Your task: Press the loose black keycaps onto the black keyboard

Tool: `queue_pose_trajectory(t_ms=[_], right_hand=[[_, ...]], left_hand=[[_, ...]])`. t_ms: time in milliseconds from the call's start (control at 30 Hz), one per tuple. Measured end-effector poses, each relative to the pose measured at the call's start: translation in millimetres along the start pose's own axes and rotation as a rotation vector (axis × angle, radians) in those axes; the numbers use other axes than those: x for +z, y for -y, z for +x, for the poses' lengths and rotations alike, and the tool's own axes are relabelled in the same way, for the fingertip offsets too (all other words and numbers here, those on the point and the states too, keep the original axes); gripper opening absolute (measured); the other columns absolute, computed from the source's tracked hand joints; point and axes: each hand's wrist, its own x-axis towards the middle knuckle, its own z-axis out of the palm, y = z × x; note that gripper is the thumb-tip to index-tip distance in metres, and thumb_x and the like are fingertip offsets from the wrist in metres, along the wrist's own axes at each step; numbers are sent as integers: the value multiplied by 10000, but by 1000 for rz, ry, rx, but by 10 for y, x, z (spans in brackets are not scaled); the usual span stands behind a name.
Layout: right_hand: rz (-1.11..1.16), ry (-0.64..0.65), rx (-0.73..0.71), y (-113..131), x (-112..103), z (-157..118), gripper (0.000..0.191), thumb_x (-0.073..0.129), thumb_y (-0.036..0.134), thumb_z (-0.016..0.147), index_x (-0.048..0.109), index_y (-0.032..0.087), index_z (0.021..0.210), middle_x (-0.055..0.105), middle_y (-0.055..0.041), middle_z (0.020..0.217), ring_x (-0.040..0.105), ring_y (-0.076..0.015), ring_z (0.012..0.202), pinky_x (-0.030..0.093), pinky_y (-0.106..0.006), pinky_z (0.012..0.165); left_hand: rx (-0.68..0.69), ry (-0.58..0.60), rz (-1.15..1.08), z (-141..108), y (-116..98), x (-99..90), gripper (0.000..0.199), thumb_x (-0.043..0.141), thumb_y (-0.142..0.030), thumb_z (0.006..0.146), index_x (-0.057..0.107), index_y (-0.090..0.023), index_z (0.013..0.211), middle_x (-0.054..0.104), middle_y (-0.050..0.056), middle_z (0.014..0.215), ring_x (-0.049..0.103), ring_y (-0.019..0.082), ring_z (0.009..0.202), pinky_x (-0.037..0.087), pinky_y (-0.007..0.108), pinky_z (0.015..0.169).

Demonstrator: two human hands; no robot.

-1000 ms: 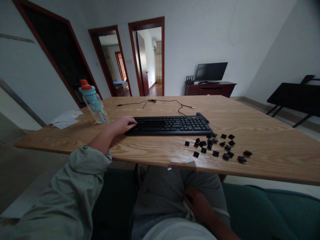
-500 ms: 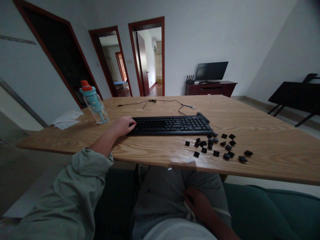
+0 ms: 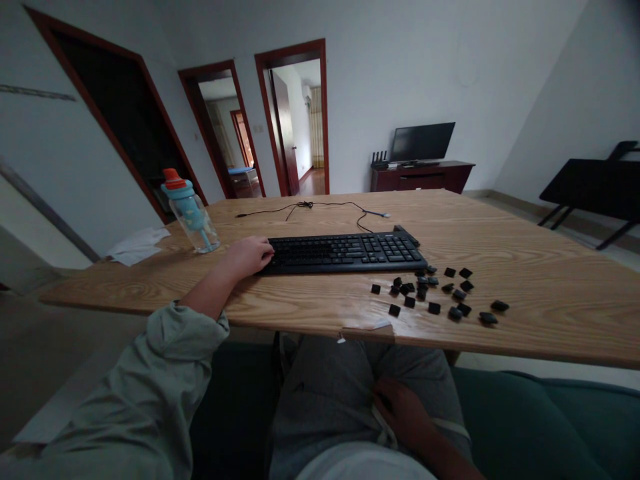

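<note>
My left hand [image 3: 249, 257] is at the left end of the black keyboard [image 3: 345, 269], its fingers curled and closed against the keys there. Whatever the fingertips pinch is hidden. Part of the keyboard's left half looks darker and bare of caps, while the right side has its keys. My right hand [image 3: 404, 412] rests in my lap beside a pale drawstring [image 3: 384, 427]; its fingers are loosely bent, with a gap at the thumb and nothing visible in them. Several loose black keycaps [image 3: 434, 308] lie scattered on the table, right of and in front of the keyboard.
A clear bottle with a red cap [image 3: 193, 215] stands left on the wooden table [image 3: 295, 307], near crumpled white paper [image 3: 137, 247]. A thin black cable [image 3: 330, 203] runs behind the keyboard. Torn film [image 3: 370, 328] shows at the front edge. Beyond stands a TV [image 3: 423, 142].
The view has shifted slightly. My left hand's fingers have drawn closer together at the keyboard's left end. My right hand and the loose keycaps stay as they were.
</note>
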Motion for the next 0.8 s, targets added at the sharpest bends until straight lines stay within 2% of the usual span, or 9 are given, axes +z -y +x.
queue_pose_trajectory(t_ms=[133, 367, 533, 800], right_hand=[[10, -1, 9, 5, -8, -7, 247, 418, 253, 944, 646, 187, 876, 649, -71, 911, 626, -194, 885, 423, -305, 805], [13, -7, 35, -5, 18, -13, 241, 442, 266, 931, 671, 195, 906, 669, -76, 947, 633, -205, 914, 427, -311, 834], [16, -14, 30, 13, 3, -5, 232, 444, 249, 927, 667, 194, 893, 671, -76, 938, 636, -203, 912, 429, -306, 832], [11, -11, 23, -23, 24, 7, 228, 446, 255, 924, 659, 197, 868, 664, -72, 917, 633, -203, 886, 428, -309, 813]], left_hand=[[48, 0, 52, 24, -21, -35, 295, 461, -300, 931, 728, -177, 933, 706, 97, 977, 639, 233, 885, 429, 320, 688], [76, 129, -29, 146, -9, -150, 212, 527, -250, 854, 726, -181, 875, 721, 86, 900, 635, 210, 771, 409, 307, 654], [108, 136, -88, 208, 98, -102, 221, 536, -264, 846, 735, -193, 915, 726, 71, 901, 637, 193, 776, 415, 285, 662], [154, 126, -160, 198, 191, -34, 230, 552, -219, 854, 747, -167, 963, 734, 93, 957, 655, 201, 834, 473, 301, 778]])
